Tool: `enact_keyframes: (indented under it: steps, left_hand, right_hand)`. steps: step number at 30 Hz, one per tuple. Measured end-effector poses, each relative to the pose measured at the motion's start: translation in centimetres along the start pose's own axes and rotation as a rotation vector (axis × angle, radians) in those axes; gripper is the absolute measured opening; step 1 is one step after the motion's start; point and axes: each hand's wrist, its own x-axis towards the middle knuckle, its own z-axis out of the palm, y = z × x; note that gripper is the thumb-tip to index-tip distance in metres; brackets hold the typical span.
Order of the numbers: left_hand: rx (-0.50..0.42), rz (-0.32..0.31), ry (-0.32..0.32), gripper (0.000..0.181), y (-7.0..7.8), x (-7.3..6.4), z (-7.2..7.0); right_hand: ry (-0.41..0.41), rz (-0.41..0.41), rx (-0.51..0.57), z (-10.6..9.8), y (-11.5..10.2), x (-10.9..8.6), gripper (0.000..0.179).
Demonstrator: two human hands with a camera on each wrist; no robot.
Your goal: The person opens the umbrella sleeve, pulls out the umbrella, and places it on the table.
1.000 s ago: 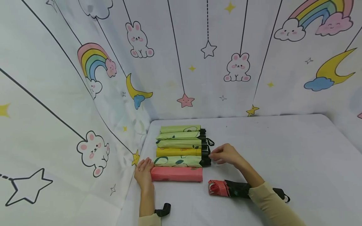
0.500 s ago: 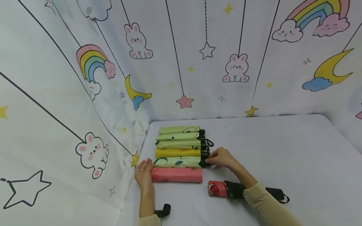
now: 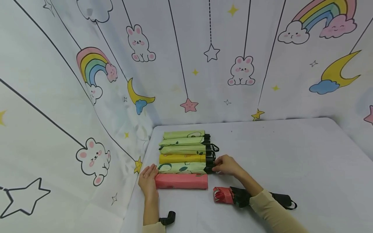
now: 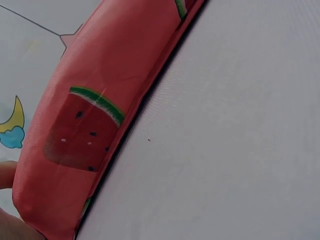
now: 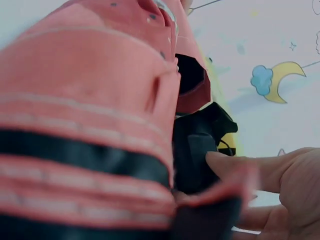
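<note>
My left hand (image 3: 149, 181) rests at the left end of a red watermelon-print umbrella sleeve (image 3: 181, 181), fingers straight and touching it. In the left wrist view the red sleeve (image 4: 100, 120) fills the left side, with finger and thumb at its lower end. My right hand (image 3: 228, 165) pinches the black handle end of the nearest light green folded umbrella (image 3: 182, 167). In the right wrist view the thumb lies on a black handle (image 5: 197, 155); other fingertips are hidden. Beneath my right forearm lies a red folded umbrella (image 3: 223, 195) with black parts and a wrist loop.
Beyond the green umbrella lie a yellow umbrella (image 3: 182, 158) and several light green umbrellas (image 3: 183, 149), side by side with handles to the right. All lie on a white-covered table (image 3: 291, 155). A patterned curtain (image 3: 175, 64) hangs behind and at left.
My right hand has moved slightly toward me and left, from the gap beside the yellow umbrella's handle to the nearest green umbrella's handle. The left hand keeps its place at the red sleeve.
</note>
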Motion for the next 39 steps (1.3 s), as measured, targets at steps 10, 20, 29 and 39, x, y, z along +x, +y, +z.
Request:
enact_keyframes:
  steps: [10,20,29,39]
  left_hand:
    - [0.009,-0.018,-0.013,0.06,-0.2,0.1,-0.1]
    - [0.038,0.001,0.005,0.056,-0.1,-0.1,-0.1]
    - [0.044,-0.014,0.014,0.055,-0.1,0.0,-0.1]
    - [0.043,-0.032,0.018,0.055,0.1,0.0,-0.2]
  right_hand:
    - [-0.024,-0.012,0.03,0.0,-0.2,-0.3,0.038]
    - [-0.058,-0.035,0.116,0.1,-0.4,-0.6,0.032]
    - [-0.009,0.001,0.244,0.4,-1.3,-1.0,0.04]
    - [0.058,0.045,0.335,1.1,-1.9,-1.3,0.032]
